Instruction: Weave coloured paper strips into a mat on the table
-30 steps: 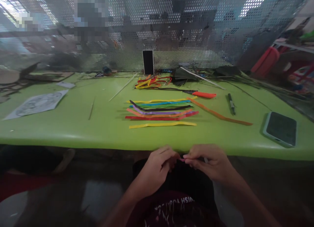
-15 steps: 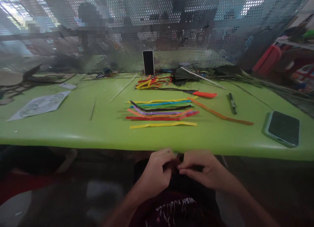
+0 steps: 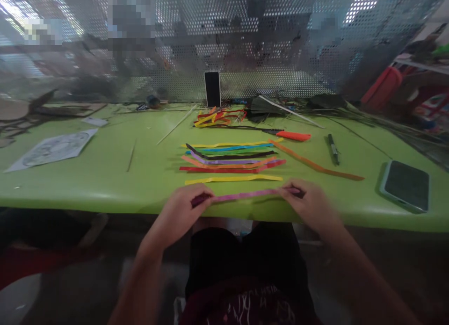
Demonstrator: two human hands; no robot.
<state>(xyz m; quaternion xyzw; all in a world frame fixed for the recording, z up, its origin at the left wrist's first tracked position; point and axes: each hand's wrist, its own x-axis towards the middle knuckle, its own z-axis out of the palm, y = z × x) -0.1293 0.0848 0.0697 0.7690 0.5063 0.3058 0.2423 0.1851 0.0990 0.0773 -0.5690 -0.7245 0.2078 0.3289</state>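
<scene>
A pink-purple strip (image 3: 245,194) is stretched level between my two hands, just over the table's near edge. My left hand (image 3: 180,210) pinches its left part, with a darker end inside the fingers. At the other end my right hand (image 3: 310,203) is closed on the strip. Just beyond it lies a yellow strip (image 3: 233,179), roughly parallel. Farther back several coloured strips lie in a row, among them a red strip (image 3: 219,169), a black strip (image 3: 238,155) and a blue strip (image 3: 231,148).
An orange strip (image 3: 315,167), a pen (image 3: 333,149) and a phone (image 3: 405,185) lie to the right. Behind the row are an orange-handled cutter (image 3: 293,136), tangled strips (image 3: 213,118) and an upright phone (image 3: 212,89). Printed paper (image 3: 52,149) lies left. A perforated screen (image 3: 231,44) closes the back.
Both hands have risen from my lap to the table's near edge and moved apart. The pink-purple strip now shows stretched between them. The laid-out strips stay put.
</scene>
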